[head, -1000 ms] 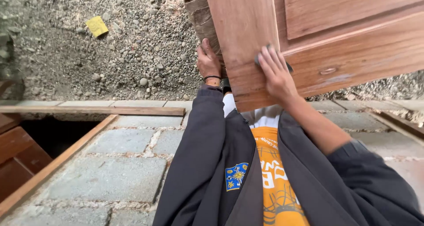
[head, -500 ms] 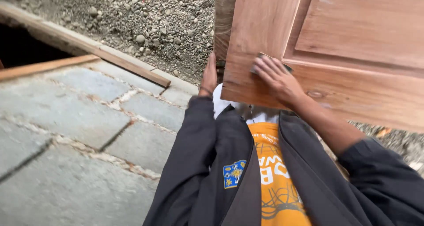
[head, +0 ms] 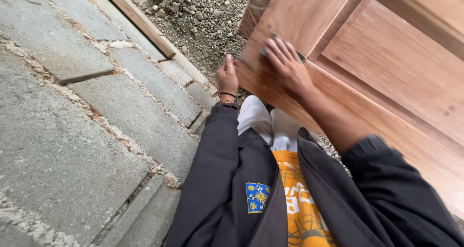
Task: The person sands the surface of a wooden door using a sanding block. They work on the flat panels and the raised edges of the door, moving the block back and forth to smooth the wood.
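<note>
From my head camera, I looked down at my own arms. My left hand point(head: 227, 77) gripped the left edge of the big brown wooden panelled door point(head: 386, 68), near the middle of the frame. My right hand point(head: 286, 63) lay flat on the door's face with fingers spread, pressing a small grey sanding pad point(head: 286, 43) against the wood; it was not closed around anything. The door leaned across the upper right of the frame, over my black jacket point(head: 227, 179) and orange shirt point(head: 299, 208).

I think I was rubbing the door smooth. The next move would need my left hand to hold the door steady while my right hand pushed evenly.

Grey stone paving slabs point(head: 72, 131) filled the left side. Loose grey gravel point(head: 203, 15) and a long wooden plank point(head: 137, 19) lay at the top. I saw no boxes or bins.
</note>
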